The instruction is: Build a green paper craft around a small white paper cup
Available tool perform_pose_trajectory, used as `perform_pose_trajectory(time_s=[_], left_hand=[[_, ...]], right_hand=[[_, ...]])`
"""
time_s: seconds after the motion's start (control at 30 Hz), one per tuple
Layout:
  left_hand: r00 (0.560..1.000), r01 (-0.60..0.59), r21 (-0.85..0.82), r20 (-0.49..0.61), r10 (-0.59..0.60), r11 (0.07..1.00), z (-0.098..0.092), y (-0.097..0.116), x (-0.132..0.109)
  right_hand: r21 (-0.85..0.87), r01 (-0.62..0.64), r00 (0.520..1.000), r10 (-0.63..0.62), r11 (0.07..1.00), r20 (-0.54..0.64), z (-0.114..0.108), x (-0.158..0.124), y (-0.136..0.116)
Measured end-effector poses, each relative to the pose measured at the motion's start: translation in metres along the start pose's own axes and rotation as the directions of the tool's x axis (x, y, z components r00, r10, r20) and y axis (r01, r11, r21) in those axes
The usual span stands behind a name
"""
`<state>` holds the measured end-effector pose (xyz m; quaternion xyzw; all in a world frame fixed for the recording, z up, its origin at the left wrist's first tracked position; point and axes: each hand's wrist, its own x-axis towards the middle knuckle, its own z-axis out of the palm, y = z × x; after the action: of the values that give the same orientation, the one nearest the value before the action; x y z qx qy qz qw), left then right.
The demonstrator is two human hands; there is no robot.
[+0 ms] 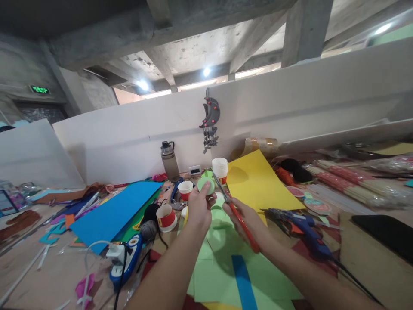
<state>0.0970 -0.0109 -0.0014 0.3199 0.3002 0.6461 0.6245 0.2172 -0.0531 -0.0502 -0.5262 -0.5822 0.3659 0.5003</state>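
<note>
Between the thumb and fingers of my left hand (200, 206) is a small round piece of light green paper (205, 185). My right hand (247, 217) is closed around the red handles of a pair of scissors (241, 224), whose blades point up and to the left, close beside the green piece. Below both hands lie light green paper sheets (222, 275), with a blue paper strip (243, 282) on top. A stack of paper cups (220, 168) stands just beyond the scissor tips.
Left are blue paper (119, 211), a power strip (127, 262), red-and-white paper cups (167, 218) and a water bottle (170, 161). Yellow paper (258, 185), a blue glue gun (305, 230) with a cord and a black flat object (383, 234) lie right. A white partition (135, 137) stands behind.
</note>
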Motion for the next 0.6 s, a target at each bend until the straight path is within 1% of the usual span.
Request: perform_pose_trajectory(time_s=[0.03,0.07,0.13,0.23,0.33,0.43,0.53,0.6], left_hand=[[1.000,0.000,0.016,-0.002,0.000,1.000,-0.001,0.002,0.002],[1.000,0.001,0.027,0.001,-0.001,1.000,-0.003,0.004,0.003],[1.000,0.012,0.039,-0.001,-0.012,0.999,-0.004,0.007,0.007],[0.999,0.038,0.051,-0.034,-0.036,0.998,-0.005,0.011,0.010],[0.998,0.047,0.098,-0.053,-0.041,0.994,-0.006,0.012,0.011],[1.000,0.026,0.174,-0.019,-0.023,0.984,-0.009,0.012,0.013],[1.000,-0.010,0.208,0.018,0.006,0.978,-0.014,0.010,0.018],[0.998,-0.018,0.196,0.055,0.008,0.980,-0.018,0.009,0.022]], right_hand=[[-0.106,0.027,0.999,-0.029,0.994,-0.013,-0.004,0.004,0.002],[-0.194,0.021,1.000,-0.024,0.981,-0.015,-0.007,0.008,0.003],[-0.378,-0.044,0.998,0.026,0.925,-0.051,-0.013,0.013,0.003],[-0.542,-0.105,0.994,0.075,0.834,-0.076,-0.015,0.015,0.004],[-0.583,-0.102,0.995,0.073,0.806,-0.073,-0.014,0.014,0.005],[-0.591,-0.096,0.995,0.072,0.801,-0.064,-0.013,0.015,0.006],[-0.669,-0.113,0.994,0.080,0.735,-0.080,-0.015,0.017,0.006],[-0.709,-0.129,0.992,0.081,0.693,-0.101,-0.017,0.018,0.006]])
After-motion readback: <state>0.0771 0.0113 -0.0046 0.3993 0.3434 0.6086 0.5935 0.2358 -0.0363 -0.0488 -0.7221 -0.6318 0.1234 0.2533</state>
